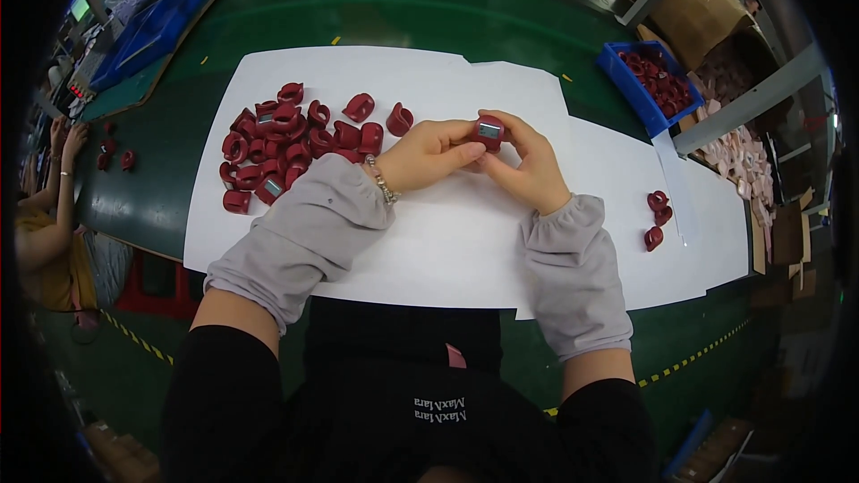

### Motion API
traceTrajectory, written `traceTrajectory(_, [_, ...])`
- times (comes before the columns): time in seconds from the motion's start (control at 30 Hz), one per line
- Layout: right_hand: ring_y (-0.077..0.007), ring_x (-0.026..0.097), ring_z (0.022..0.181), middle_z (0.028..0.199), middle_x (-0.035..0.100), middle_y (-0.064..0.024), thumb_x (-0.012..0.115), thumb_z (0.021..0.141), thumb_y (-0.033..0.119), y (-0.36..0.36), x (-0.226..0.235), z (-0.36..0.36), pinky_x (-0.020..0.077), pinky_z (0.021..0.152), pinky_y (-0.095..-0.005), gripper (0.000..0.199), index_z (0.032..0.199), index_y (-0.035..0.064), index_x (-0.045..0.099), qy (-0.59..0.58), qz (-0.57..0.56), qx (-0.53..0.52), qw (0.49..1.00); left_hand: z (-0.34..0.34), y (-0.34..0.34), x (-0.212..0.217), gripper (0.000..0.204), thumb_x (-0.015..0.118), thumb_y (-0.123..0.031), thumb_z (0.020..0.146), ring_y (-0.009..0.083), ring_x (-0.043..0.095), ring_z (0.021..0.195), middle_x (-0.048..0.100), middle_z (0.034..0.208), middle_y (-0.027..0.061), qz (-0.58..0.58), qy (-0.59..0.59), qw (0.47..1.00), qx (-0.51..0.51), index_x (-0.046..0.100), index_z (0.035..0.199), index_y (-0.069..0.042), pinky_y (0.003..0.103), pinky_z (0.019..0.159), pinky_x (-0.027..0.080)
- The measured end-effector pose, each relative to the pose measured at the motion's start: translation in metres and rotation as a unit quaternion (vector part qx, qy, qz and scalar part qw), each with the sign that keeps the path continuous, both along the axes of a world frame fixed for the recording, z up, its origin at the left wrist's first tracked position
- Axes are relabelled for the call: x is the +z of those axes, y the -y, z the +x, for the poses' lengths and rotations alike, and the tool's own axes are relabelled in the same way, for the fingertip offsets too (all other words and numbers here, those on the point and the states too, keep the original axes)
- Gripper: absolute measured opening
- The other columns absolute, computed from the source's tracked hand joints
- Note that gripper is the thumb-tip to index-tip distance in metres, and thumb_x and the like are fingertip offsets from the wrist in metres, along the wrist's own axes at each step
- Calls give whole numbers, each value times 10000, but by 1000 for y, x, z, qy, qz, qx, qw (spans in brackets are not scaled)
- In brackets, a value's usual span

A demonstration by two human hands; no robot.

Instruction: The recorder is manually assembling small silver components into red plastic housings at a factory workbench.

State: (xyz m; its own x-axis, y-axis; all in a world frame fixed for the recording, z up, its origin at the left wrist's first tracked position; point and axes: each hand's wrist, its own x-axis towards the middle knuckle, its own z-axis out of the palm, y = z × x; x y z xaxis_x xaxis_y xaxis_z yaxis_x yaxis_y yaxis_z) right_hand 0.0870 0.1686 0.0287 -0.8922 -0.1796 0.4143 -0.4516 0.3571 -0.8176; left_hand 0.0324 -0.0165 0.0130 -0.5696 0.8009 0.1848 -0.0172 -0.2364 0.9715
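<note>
Above the white sheet point(447, 250), my two hands meet at a small dark red ring-shaped device point(489, 131) with a little grey screen. My left hand point(429, 154) pinches it from the left with thumb and fingers. On the other side, my right hand point(528, 161) grips it, its index finger over the top and its thumb below. The screen faces up toward me. To the left of my hands lies a loose heap of the same red ring-shaped devices point(284, 121). One of them point(400, 119) sits apart from the heap, just beside my left hand.
Several matching red pieces point(656, 219) lie on the sheet's right part. A blue bin point(653, 85) full of red pieces stands at the far right, near cardboard boxes point(693, 9). At the far left, another person's hands point(70, 139) are by a few red pieces point(106, 154).
</note>
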Motion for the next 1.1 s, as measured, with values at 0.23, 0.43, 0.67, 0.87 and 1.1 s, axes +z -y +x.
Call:
traceTrajectory(0.23, [-203,598,997,1108,610,-119,651,768,87,-2,1,0,467,898,-324,467,1208,-3,523,20,-2,9,1000,-5,1,-1,343,470,-133,962,156,566,1052,579,1147,106,-16,-17,1000,-14,469,1253,48,294,926,467])
traceTrajectory(0.43, [-196,523,1110,1178,554,-115,638,801,90,-7,3,1,393,985,-338,520,1276,-16,455,66,-21,63,996,-5,2,-1,407,417,-249,988,203,580,1056,564,1174,134,0,43,999,-28,459,1265,47,326,932,472])
traceTrajectory(0.67, [-161,567,972,1063,617,-83,595,875,165,2,1,3,452,859,-282,365,1193,-5,543,124,-71,8,990,-4,1,1,418,394,-279,993,224,592,1044,574,1149,151,-18,47,998,-27,474,1241,49,348,928,484])
traceTrajectory(0.87, [-140,555,945,1061,605,-85,428,972,291,-2,1,3,435,867,-267,403,1173,-36,551,188,-123,17,974,-3,1,2,412,391,-291,994,222,621,987,606,1081,153,-14,83,996,-36,496,1199,50,341,906,497])
traceTrajectory(1.1, [-137,570,876,1013,614,-90,460,956,285,1,8,4,449,824,-272,376,1118,-37,568,205,-189,-10,960,3,0,16,395,413,-304,986,201,644,923,624,1033,145,-26,184,982,-19,504,1167,35,325,858,522])
